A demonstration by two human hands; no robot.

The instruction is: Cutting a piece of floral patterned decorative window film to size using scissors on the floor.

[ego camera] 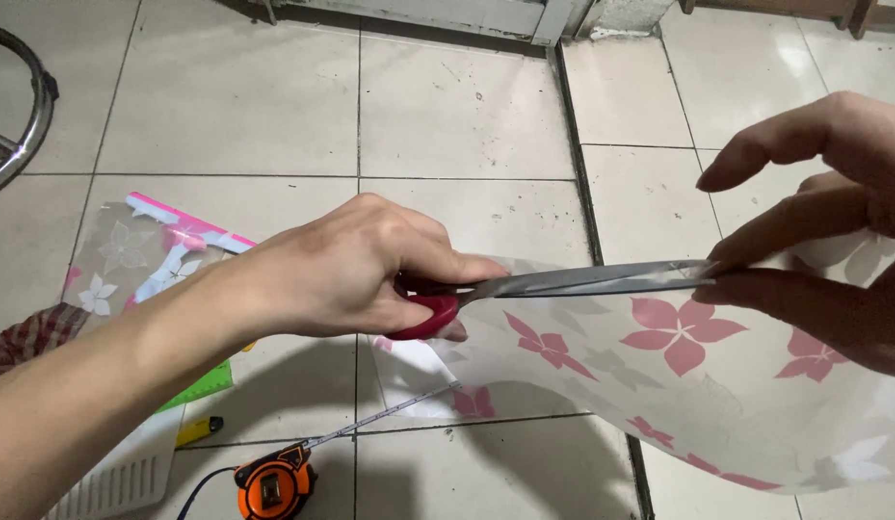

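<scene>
My left hand (346, 270) grips the red handles of a pair of scissors (563, 284), whose closed metal blades point right along the upper edge of a translucent plastic sheet (679, 385) printed with pink and white flowers. My right hand (823, 226) holds the sheet at its right end, fingers pinching it close to the blade tips. The sheet hangs above the tiled floor and curls downward at the right.
An orange tape measure (272, 486) lies on the floor with its tape (390, 416) pulled out. Another flowered sheet (144, 255), a green ruler (199, 387), a yellow marker (199, 430) and a white slatted piece (120, 477) lie left. A chrome chair frame (24, 116) stands at far left.
</scene>
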